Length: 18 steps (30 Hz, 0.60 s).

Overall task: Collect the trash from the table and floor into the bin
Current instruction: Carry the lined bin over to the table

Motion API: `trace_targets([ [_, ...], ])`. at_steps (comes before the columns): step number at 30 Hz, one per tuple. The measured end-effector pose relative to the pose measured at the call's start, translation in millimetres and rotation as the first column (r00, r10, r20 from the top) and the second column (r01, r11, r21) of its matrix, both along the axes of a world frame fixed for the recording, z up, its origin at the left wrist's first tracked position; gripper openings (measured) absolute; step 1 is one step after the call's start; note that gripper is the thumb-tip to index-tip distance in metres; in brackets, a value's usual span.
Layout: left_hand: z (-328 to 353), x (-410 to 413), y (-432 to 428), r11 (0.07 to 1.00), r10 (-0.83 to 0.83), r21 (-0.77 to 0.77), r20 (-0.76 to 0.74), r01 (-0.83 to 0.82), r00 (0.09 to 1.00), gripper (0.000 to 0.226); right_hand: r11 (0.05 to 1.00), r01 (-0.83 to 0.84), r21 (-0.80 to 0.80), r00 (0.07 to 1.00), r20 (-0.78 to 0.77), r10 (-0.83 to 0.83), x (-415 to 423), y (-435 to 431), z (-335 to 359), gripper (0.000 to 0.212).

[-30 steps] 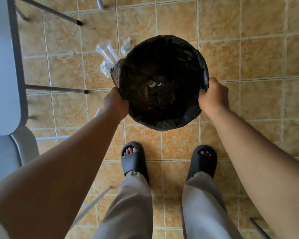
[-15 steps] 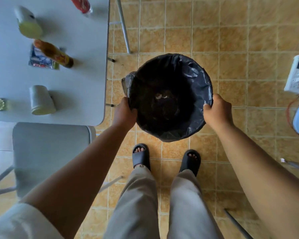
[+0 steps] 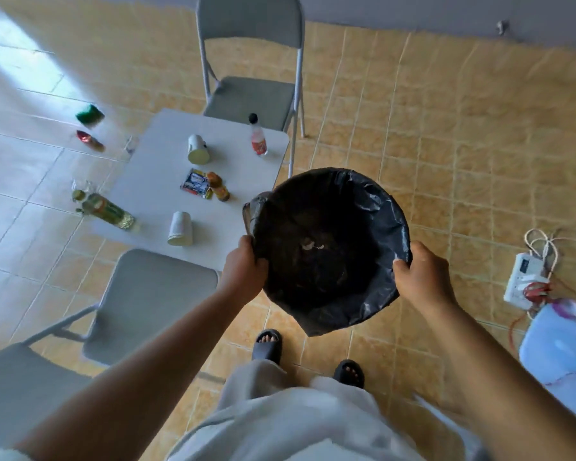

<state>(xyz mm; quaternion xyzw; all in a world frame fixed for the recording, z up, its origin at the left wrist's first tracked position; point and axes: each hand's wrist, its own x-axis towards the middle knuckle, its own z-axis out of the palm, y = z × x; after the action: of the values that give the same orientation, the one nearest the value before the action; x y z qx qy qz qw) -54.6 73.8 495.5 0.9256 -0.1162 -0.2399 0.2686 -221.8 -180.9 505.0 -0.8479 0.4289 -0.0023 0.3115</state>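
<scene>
I hold a round bin (image 3: 379,207) lined with a black bag in the air before me. My left hand (image 3: 245,269) grips its left rim and my right hand (image 3: 419,277) grips its right rim. A few scraps lie at its bottom. The white table (image 3: 146,194) to the left carries two tipped paper cups (image 3: 180,228) (image 3: 198,148), a red-labelled bottle (image 3: 258,139), an orange bottle (image 3: 218,186), a flat wrapper (image 3: 195,183) and a yellow-green bottle (image 3: 108,211). A green packet (image 3: 89,113) and a red wrapper (image 3: 88,139) lie on the floor beyond.
Grey folding chairs stand at the table's far end (image 3: 250,94) and near end (image 3: 146,301). A white power strip with tangled cords (image 3: 526,277) lies on the tiles at right, beside a pale blue object (image 3: 562,344). My sandalled feet are below the bin.
The bin has risen from the floor in both hands. My view has swung up, so the whole table, its trash and the far chair have come into sight.
</scene>
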Motion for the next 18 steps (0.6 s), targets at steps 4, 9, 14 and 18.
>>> trace_targets([
  [4,18.3,-21.5,13.6,0.992,0.119,-0.036,0.065,-0.117,0.991,0.041,0.993,-0.120,-0.006,0.992,0.039,0.120,1.6,0.7,26.4,0.010],
  [9,22.6,-46.9,29.0,0.953,0.298,-0.077,0.057,-0.294,0.953,0.039,0.961,-0.274,0.019,0.960,0.064,0.273,18.5,-1.2,38.2,0.009],
  [14,17.8,-52.6,49.2,0.896,0.435,-0.115,0.019,-0.430,0.900,0.041,0.908,-0.413,0.066,0.911,0.037,0.411,61.0,3.5,39.4,0.008],
  [18,3.4,-27.7,61.7,0.848,0.522,-0.115,0.017,-0.517,0.853,0.039,0.868,-0.489,0.080,0.872,0.025,0.489,115.0,13.2,34.5,0.007],
])
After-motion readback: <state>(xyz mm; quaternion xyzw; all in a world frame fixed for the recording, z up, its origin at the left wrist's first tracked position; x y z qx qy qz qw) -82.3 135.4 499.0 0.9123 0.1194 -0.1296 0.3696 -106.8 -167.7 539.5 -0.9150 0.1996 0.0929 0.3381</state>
